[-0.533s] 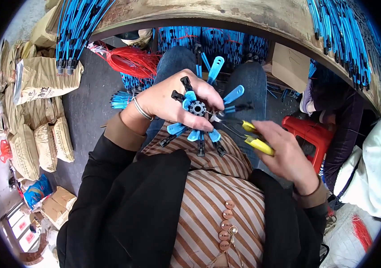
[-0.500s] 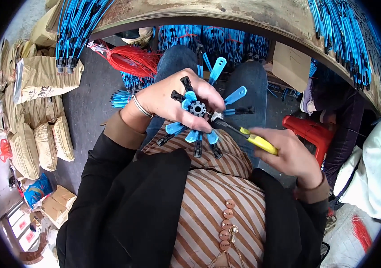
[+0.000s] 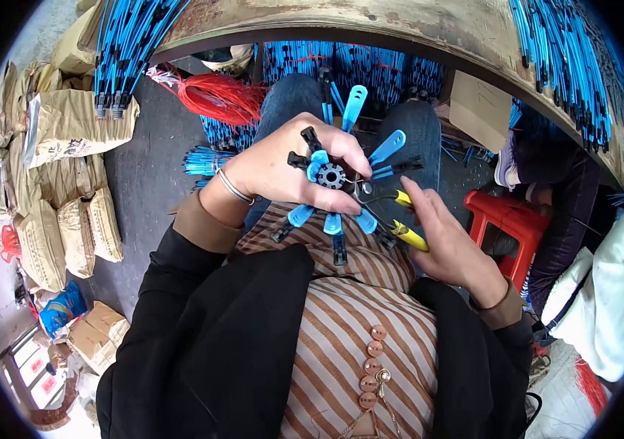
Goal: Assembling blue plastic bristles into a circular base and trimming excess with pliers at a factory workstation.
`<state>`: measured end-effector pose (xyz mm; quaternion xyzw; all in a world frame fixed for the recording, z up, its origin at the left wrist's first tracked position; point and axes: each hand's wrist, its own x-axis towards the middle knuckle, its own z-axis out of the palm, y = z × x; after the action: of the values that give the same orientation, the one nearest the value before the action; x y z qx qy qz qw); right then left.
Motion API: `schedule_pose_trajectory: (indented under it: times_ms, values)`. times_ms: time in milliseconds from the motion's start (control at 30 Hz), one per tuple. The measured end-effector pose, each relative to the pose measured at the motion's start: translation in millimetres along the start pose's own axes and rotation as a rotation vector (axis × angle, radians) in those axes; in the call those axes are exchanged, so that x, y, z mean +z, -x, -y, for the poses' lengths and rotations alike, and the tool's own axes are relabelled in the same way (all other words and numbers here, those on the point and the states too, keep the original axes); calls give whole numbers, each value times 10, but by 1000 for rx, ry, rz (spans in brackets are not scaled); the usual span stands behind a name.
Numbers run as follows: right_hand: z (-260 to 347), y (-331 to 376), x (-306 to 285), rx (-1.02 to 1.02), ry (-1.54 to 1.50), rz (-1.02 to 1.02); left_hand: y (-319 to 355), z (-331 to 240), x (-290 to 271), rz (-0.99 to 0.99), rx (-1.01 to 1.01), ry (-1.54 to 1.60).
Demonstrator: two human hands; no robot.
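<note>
My left hand (image 3: 279, 164) is closed round a bundle with a grey-black slotted hub (image 3: 330, 175). Blue paddle-shaped tips and black clip ends fan out around that hub on every side. A short thin wire sticks out at the hub's right, between my thumb and forefinger. In my right hand (image 3: 449, 238) are pliers with yellow handles (image 3: 410, 235). The handles are spread apart, and the dark jaws reach the wire beside my left fingertips. Whether the jaws grip the wire is too small to tell. The bundle is held above my lap.
A wooden bench (image 3: 400, 22) carries blue rods at both ends; more stand beneath it. Red strands (image 3: 220, 99) lie left of my knees. Paper sacks (image 3: 41, 234) are piled at far left. A red stool (image 3: 506, 227) and another person's dark-clothed leg (image 3: 564, 212) are at right.
The pliers' handles have spread open and my right fingers have straightened. My right hand has shifted slightly left, nearer the hub. The bundle has turned a little in my left hand.
</note>
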<state>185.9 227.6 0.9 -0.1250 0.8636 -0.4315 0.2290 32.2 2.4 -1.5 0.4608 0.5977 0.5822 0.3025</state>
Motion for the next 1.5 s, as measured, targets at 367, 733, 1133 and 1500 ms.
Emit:
schedule_pose_trajectory:
  times_ms: [367, 733, 1133, 1500]
  values:
    - [169, 8, -230, -71, 445, -140, 20, 29, 36, -9, 33, -70]
    - [7, -140, 127, -83, 228, -233, 110, 41, -40, -6, -29, -63]
    - [432, -136, -338, 9, 517, -35, 90, -23, -32, 71, 60, -28]
    - [295, -125, -440, 95, -152, 263, 147, -23, -31, 76, 65, -1]
